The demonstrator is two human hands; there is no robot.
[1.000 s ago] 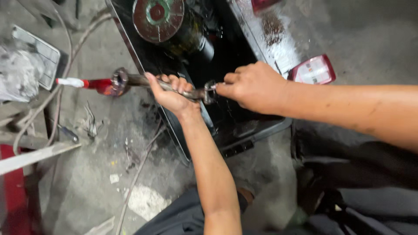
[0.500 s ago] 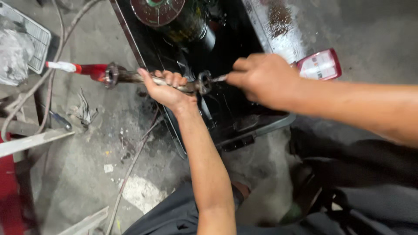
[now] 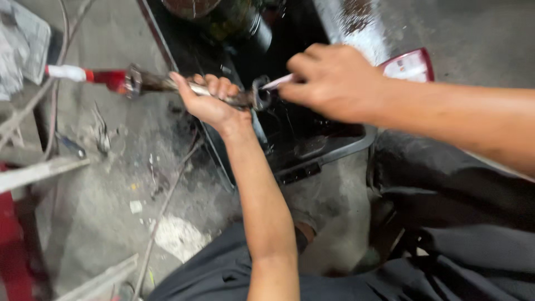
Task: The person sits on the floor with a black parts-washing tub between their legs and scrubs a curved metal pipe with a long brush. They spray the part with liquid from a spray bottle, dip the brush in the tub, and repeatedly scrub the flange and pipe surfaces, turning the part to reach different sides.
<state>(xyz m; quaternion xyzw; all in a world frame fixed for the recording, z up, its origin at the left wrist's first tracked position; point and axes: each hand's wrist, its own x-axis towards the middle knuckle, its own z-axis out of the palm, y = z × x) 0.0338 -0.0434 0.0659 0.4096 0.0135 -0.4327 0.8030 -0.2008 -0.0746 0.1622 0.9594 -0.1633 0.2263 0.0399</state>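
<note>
Rusty metal, a long shaft (image 3: 167,85) with a red-and-white end, lies level over the black tray (image 3: 334,147), clenched in the left hand (image 3: 209,100). Beside it, the right hand (image 3: 331,81) pinches a thin pale tool (image 3: 276,82) (tip at the shaft's ring end).

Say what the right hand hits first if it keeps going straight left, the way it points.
Probably the left hand, gripping the greasy metal shaft; the right hand points along it. Depth is unclear.
</note>
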